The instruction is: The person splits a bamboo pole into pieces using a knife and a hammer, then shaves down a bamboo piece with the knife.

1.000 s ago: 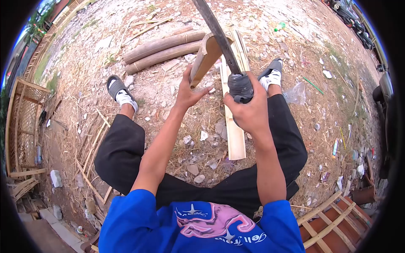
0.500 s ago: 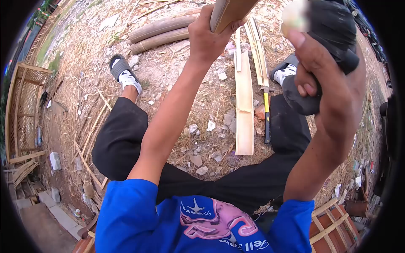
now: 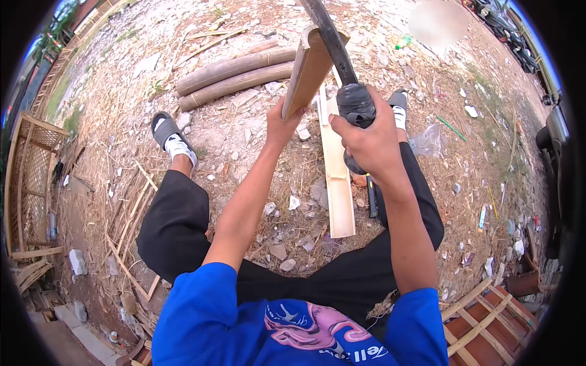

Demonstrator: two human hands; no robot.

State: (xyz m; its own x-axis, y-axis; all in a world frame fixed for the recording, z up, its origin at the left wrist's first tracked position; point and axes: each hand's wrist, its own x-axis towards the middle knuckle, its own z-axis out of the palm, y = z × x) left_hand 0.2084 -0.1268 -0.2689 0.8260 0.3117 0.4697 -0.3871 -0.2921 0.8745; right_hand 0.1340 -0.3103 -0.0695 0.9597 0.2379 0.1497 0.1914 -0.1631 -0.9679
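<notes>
bamboo [image 3: 307, 73], a curved split piece, stands tilted in front of me, its lower end gripped in my left hand [image 3: 282, 127]. my right hand [image 3: 373, 139] is wrapped round the black taped handle [image 3: 356, 100] of a long dark bar [image 3: 330, 40] that crosses the bamboo's top; i can't tell if they touch. below, a pale strip [image 3: 342, 210] lies on the ground [image 3: 253, 189], with two brown poles [image 3: 238, 69] farther off.

The bamboo piece [image 3: 310, 73] is left of the tool [image 3: 340, 61], which crosses in front of its far end. Two poles [image 3: 235, 86] lie farther left on the ground [image 3: 226, 140]; a split strip [image 3: 340, 204] lies nearer, with a plastic bag [image 3: 427, 141] to its right.
</notes>
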